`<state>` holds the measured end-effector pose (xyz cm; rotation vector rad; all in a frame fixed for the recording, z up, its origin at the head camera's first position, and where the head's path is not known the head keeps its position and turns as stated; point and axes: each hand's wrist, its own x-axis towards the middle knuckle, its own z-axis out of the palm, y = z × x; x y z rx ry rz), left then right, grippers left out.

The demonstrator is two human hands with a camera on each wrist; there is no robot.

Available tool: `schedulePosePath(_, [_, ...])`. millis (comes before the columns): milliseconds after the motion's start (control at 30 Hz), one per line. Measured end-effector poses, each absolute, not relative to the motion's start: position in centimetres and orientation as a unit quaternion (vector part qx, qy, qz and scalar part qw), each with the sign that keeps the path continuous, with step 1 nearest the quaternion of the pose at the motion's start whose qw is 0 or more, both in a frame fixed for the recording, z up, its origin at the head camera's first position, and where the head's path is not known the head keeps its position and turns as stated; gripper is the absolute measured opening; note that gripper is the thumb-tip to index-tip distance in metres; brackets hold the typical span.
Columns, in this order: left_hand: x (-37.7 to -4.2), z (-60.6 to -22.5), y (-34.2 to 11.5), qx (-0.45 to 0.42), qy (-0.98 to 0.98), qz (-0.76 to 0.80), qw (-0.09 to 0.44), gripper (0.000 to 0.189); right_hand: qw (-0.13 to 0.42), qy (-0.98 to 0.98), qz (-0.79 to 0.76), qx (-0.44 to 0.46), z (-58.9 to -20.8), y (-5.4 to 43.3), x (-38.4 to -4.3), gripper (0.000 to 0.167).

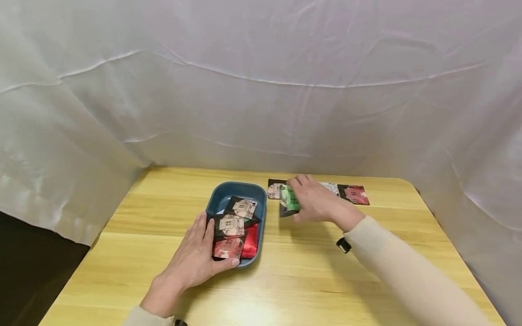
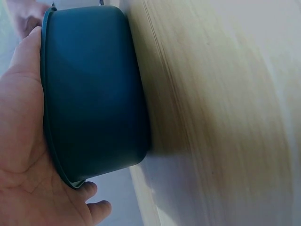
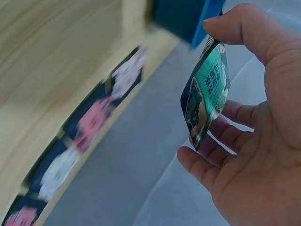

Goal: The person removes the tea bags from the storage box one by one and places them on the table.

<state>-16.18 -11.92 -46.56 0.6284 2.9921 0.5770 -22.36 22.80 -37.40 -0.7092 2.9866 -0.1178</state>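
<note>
pinching a flat green-and-black foil packet (image 1: 291,199), our right fingers (image 1: 301,179) lie right of the deep blue plastic tub (image 1: 238,190); our left fingers (image 1: 200,222) spread against its left rim.

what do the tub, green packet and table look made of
Tub: probably plastic, matte; smooth walls, rounded corners. Green packet: likely printed film, perhaps foil, slightly glossy; it bends and catches light. Table: wood or wood-look laminate, glossy; grain and a reflection show.
</note>
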Motion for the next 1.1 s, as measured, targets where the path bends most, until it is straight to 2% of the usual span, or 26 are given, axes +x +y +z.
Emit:
schedulePosePath(233, [-16.0, -46.5, -12.5, 0.200, 0.962, 0.186, 0.017, 0.134, 0.016, 0.979, -0.028, -0.200, -37.8, 27.2, -21.8, 0.093])
schedulePosePath(633, [-15.9, -46.3, -13.3, 0.200, 0.963, 0.180, 0.019, 0.135, 0.025, 0.990, -0.020, -0.139, -37.6, 34.0, -21.7, 0.091])
schedulePosePath(900, [-15.9, -46.1, -13.4, 0.201, 0.964, 0.175, 0.020, 0.134, 0.049, 0.994, 0.032, -0.096, -37.5, 39.1, -22.2, 0.091])
schedulePosePath(1100, [-15.9, -46.1, -13.4, 0.203, 0.964, 0.173, 0.015, 0.133, 0.076, 0.993, 0.067, -0.063, -38.3, 42.8, -22.4, 0.101])
